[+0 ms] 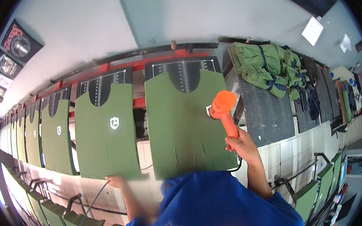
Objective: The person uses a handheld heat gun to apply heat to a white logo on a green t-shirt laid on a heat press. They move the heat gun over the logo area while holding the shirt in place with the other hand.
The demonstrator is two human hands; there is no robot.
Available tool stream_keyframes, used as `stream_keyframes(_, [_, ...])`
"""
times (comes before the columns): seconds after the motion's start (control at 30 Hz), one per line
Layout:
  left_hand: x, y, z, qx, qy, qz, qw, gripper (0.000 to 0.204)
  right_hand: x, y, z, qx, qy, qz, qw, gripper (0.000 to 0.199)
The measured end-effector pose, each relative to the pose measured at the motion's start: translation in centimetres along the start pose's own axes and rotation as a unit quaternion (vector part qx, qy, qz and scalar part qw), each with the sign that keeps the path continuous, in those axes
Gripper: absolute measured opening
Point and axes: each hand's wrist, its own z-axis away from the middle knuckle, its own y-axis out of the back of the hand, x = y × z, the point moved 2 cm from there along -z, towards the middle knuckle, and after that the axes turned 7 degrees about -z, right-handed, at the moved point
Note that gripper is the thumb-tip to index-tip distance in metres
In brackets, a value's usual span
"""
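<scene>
My right hand (243,144) is closed round the handle of an orange heat gun (223,103). Its wide head hangs over the right side of a green shirt front (181,121) stretched on a dark board, partly covering a small white emblem (209,110). A black cord leaves the handle's lower end and runs behind my blue shirt. At the lower edge of the neighbouring green shirt front (103,135), my left hand (115,181) pinches a dark cable (91,204) that slants down to the left. That piece bears a white shield emblem (114,122).
More boards with green shirt fronts (56,134) line up to the left. Rolled green garments (263,61) tied with dark bands lie on a dark board (269,117) at right. Another row of green-covered boards (53,214) stands behind me, along black metal rails.
</scene>
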Motion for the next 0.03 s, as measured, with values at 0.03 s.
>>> stream_keyframes(0.03, [0.6,-1.26,-0.32,-0.013,-0.008,0.003,1.0,0.065,0.26,0.29,0.24,0.002,-0.011,-0.006,1.0,0.028])
